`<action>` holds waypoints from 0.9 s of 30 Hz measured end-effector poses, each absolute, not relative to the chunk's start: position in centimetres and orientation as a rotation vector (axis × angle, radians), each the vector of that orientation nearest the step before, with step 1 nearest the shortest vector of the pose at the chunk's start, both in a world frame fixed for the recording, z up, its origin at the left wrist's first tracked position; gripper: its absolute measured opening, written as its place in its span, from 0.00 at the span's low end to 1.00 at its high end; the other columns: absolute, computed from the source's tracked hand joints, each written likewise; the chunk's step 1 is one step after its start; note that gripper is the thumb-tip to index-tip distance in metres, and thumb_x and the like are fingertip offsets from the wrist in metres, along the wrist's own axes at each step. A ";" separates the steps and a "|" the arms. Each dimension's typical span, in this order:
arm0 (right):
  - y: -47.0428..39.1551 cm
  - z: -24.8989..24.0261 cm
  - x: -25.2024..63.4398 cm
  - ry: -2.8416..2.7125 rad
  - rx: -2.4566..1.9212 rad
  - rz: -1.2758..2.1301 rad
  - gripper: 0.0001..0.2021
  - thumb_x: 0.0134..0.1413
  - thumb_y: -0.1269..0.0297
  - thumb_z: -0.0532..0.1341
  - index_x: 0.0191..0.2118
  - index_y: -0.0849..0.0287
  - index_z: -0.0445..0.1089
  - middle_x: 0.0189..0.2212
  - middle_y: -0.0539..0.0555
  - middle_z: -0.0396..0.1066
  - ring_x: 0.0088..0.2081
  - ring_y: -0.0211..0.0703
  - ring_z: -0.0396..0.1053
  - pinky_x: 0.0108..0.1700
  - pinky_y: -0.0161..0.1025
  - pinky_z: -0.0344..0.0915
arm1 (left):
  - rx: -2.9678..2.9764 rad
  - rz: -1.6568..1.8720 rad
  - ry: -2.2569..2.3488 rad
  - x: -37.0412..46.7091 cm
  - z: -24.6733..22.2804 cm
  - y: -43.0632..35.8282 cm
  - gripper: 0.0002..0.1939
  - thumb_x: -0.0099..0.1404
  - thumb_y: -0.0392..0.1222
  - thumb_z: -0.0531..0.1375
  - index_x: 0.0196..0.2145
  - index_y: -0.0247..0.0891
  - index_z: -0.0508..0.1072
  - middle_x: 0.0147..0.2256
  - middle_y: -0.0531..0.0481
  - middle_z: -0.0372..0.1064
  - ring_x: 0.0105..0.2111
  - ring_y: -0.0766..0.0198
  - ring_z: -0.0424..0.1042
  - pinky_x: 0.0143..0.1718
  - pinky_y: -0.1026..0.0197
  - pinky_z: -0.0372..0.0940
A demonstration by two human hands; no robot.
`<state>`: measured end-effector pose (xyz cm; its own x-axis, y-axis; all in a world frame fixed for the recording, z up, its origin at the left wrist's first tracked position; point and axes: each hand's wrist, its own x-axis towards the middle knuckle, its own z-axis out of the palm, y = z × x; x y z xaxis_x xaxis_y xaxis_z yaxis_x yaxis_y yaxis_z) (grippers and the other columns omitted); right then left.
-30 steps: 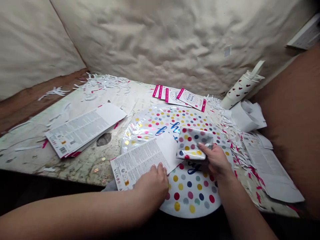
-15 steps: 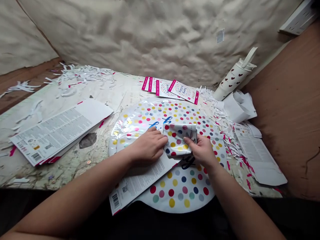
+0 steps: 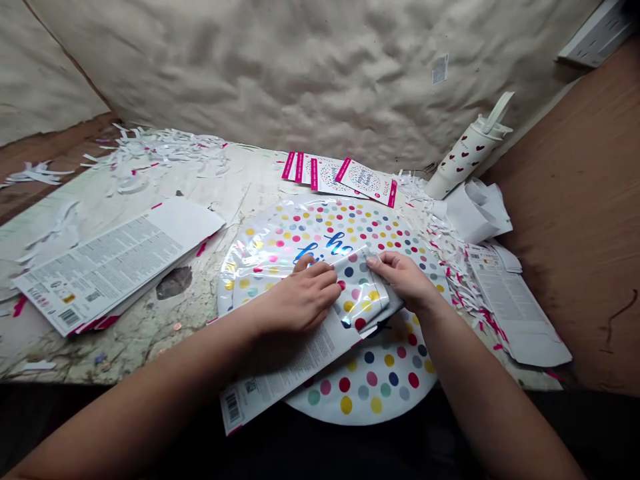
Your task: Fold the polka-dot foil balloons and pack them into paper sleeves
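Note:
A folded dotted foil sheet (image 3: 357, 287) lies over the upper end of a white printed sleeve (image 3: 280, 370). My right hand (image 3: 405, 277) pinches the foil's upper right corner between thumb and fingers. My left hand (image 3: 307, 293) rests on the sleeve and the foil's left edge, its fingers bent and close together; what is under them is hidden. Beneath both lies a large round dotted balloon (image 3: 373, 383) with blue lettering, partly covered by the sleeve and my hands.
Printed sleeves are stacked (image 3: 120, 267) at the left. Small pink-edged packets (image 3: 367, 180) lie behind the balloon. A heart-patterned tumbler (image 3: 467, 157), crumpled paper (image 3: 477, 210), paper strips (image 3: 463, 287) and another sleeve (image 3: 517, 307) are at the right.
The folded foil has turned from level to slanted, in line with the sleeve, and its right side has opened a little. My right hand has shifted slightly up and right.

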<state>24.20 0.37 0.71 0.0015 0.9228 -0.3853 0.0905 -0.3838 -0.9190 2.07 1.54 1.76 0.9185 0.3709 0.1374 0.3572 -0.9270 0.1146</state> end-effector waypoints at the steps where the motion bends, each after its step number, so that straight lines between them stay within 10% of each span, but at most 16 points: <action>1: 0.3 0.7 24.0 -1.103 -1.565 1.369 0.13 0.41 0.55 0.66 0.27 0.60 0.67 0.19 0.45 0.66 0.20 0.32 0.61 0.21 0.30 0.59 | 2.995 0.238 0.578 2.1 1.9 1.5 0.07 0.61 0.37 0.48 0.33 0.36 0.65 0.36 0.45 0.65 0.42 0.55 0.59 0.48 0.49 0.50; 13: -0.9 3.9 22.4 -1.557 -1.337 1.475 0.07 0.42 0.63 0.63 0.27 0.62 0.71 0.22 0.50 0.70 0.24 0.36 0.66 0.27 0.34 0.62 | 3.064 0.304 0.602 2.7 3.5 0.7 0.10 0.62 0.34 0.47 0.35 0.34 0.66 0.36 0.43 0.65 0.41 0.54 0.59 0.48 0.49 0.54; 19: -4.5 4.3 22.4 -1.308 -1.236 1.102 0.30 0.36 0.59 0.70 0.50 0.55 0.66 0.42 0.55 0.72 0.40 0.47 0.70 0.41 0.43 0.68 | 3.126 0.819 0.911 1.9 6.7 -0.6 0.07 0.59 0.32 0.50 0.36 0.37 0.64 0.38 0.44 0.63 0.46 0.53 0.58 0.50 0.46 0.54; 23: -6.1 4.4 21.4 -1.152 -1.042 1.098 0.11 0.49 0.58 0.63 0.39 0.55 0.72 0.37 0.55 0.74 0.44 0.52 0.70 0.46 0.49 0.67 | 2.832 1.482 1.224 1.6 7.7 -2.2 0.20 0.58 0.37 0.56 0.48 0.47 0.57 0.49 0.47 0.59 0.53 0.49 0.54 0.55 0.39 0.47; 27: -5.9 5.0 21.6 -1.229 -1.065 1.001 0.16 0.51 0.57 0.62 0.46 0.53 0.68 0.42 0.55 0.73 0.49 0.53 0.67 0.50 0.49 0.65 | 2.286 1.232 1.100 1.5 6.5 -2.7 0.35 0.61 0.40 0.53 0.61 0.43 0.39 0.59 0.41 0.48 0.59 0.48 0.49 0.56 0.42 0.52</action>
<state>21.62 -5.89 4.99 0.0820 0.9726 0.2177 -0.0157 0.2197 -0.9754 1.46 -2.71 6.49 0.3317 0.7542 0.5667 0.4782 -0.6523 0.5881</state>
